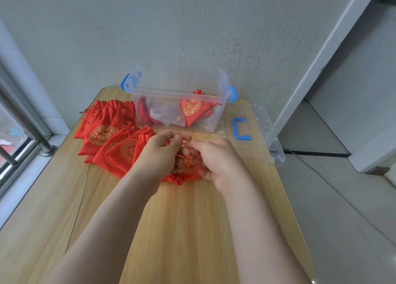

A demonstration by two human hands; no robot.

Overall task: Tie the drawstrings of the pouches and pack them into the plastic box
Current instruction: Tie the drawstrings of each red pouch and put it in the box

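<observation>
No readable brand or lettering anywhere; the only marking is a round gold floral medallion printed on the red cloth, too stylised to read as writing. Left hand point(159, 153) and right hand point(215, 162) meet over a pale wood-grain table point(182, 230). Between and under the fingers lies one red satin pouch point(188, 170), glossy, gathered at its mouth on the near side, gold print showing in the gap between the palms. Left thumb and forefinger are pinched shut on a thin red drawstring point(182, 138) right at the fingertips; right fingertips are closed on the same cord just beside them, the cord taut between the two pinches. Left of the left hand, touching its knuckles, sits a fanned heap of flat pouches point(107, 133), same shiny red fabric, loose cords trailing. Beyond the fingertips stands a clear plastic box point(180, 99), rectangular, rounded corners, blue clip latches at both ends; inside it a filled pouch point(192, 110), plump and pointed, plus crumpled translucent bags. Right of the right hand, beyond it, the clear ribbed lid point(257, 133) lies flat, partly overhanging the table edge, with a blue C-shaped handle point(241, 128).
</observation>
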